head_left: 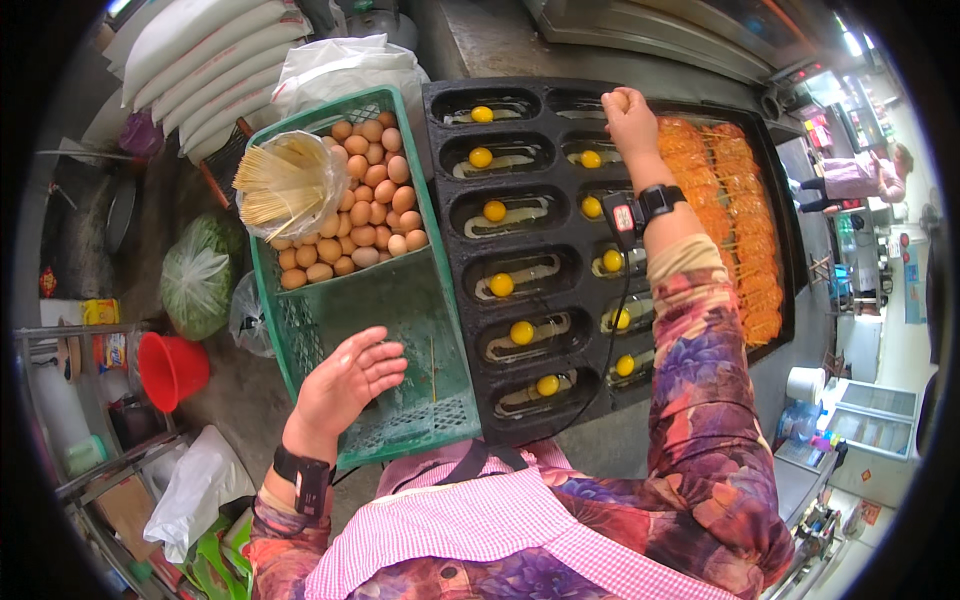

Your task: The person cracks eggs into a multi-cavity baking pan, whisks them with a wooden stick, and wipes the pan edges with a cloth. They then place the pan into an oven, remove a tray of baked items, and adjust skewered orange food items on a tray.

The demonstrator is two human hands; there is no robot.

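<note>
My right hand (632,132) is closed round a brown egg (620,100) over the top right hollow of a black moulded pan (441,140). Cracked eggs with yellow yolks (521,332) lie in several of the oval hollows. My left hand (350,376) is open, palm sideways, over the lower compartment of a green plastic crate (262,300) left of the pan. Brown eggs (377,176) fill the upper compartment, with a bag of wooden skewers (275,175) on them. A tray of orange skewered food (750,280) sits right of the pan.
Stacked white sacks (200,70) are behind the crate. At left are bagged greens (195,275), a red bucket (173,368) and a metal shelf (45,334). A person (860,178) stands far right, near a glass-lidded chest (870,417). A metal surface (600,50) runs behind the pan.
</note>
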